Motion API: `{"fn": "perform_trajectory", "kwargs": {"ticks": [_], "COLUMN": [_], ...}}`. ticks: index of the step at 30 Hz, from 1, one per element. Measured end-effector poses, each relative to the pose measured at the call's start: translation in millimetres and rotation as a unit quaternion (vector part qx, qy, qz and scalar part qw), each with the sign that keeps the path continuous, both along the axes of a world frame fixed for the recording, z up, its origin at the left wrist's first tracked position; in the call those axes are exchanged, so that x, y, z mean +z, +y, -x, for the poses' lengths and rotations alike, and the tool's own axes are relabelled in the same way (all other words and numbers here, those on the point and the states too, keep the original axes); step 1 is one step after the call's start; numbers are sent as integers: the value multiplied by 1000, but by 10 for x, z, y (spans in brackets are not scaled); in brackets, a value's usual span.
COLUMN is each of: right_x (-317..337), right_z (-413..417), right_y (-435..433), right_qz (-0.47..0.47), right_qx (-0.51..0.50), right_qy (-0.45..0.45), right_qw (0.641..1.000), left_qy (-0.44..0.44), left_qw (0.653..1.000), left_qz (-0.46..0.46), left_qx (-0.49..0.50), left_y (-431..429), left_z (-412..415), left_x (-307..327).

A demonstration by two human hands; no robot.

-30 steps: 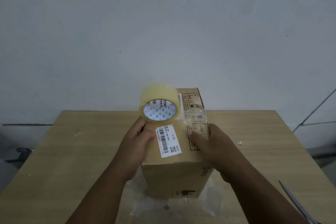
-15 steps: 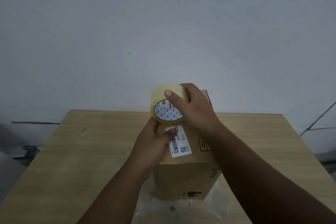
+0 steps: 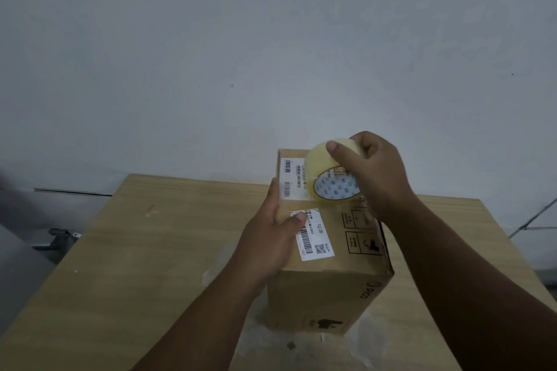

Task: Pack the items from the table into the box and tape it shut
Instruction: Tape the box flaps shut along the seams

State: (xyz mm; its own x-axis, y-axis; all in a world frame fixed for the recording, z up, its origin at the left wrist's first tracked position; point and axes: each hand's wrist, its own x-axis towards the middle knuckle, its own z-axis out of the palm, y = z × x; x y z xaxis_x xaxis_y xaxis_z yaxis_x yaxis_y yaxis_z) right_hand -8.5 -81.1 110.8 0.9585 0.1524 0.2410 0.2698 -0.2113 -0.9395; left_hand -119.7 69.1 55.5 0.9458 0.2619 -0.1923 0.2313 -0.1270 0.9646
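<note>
A closed brown cardboard box [image 3: 328,289] stands on the wooden table [image 3: 144,265], with white barcode labels on its top. My left hand [image 3: 271,238] lies on the box's left top edge, thumb pressed on the nearer label. My right hand [image 3: 373,178] grips a roll of clear yellowish tape [image 3: 325,175] just above the far part of the box top. The box's contents are hidden.
Pale scuffed patches and tape scraps [image 3: 289,343] mark the table in front of the box. A plain grey wall rises behind. A dark object [image 3: 61,238] lies on the floor to the left of the table, and a thin cable [image 3: 533,217] runs at the right.
The tape roll passed from my left hand to my right hand and moved right along the box top. My left hand dropped onto the box's left edge. The view shifted left.
</note>
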Motion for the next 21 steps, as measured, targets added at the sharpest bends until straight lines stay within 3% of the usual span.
{"fn": "perform_trajectory", "kwargs": {"ticks": [3,4,6,8,10,17,21], "right_x": [63,77,97,105,104,178,196], "right_z": [22,33,49,65,73,74,49], "right_y": [-39,-29,-4,28,57,55,111], "right_qz": [92,127,170,193,211,253,284], "right_qx": [-4,-8,-16,-23,-25,-10,-2], "right_qy": [-56,-76,-100,-108,-116,-118,-131], "right_qw": [994,989,980,975,970,960,950], "left_qy": [16,23,47,33,13,-12,5], "left_qw": [998,990,936,878,857,859,816], "left_qz": [-63,-136,-343,-468,-503,-499,-563], "left_qx": [-4,-15,-61,-94,-112,-116,-134], "left_y": [-35,-27,6,25,6,-56,-10], "left_z": [-22,-40,-85,-106,-143,-222,-205], "left_x": [34,46,36,76,127,58,50]}}
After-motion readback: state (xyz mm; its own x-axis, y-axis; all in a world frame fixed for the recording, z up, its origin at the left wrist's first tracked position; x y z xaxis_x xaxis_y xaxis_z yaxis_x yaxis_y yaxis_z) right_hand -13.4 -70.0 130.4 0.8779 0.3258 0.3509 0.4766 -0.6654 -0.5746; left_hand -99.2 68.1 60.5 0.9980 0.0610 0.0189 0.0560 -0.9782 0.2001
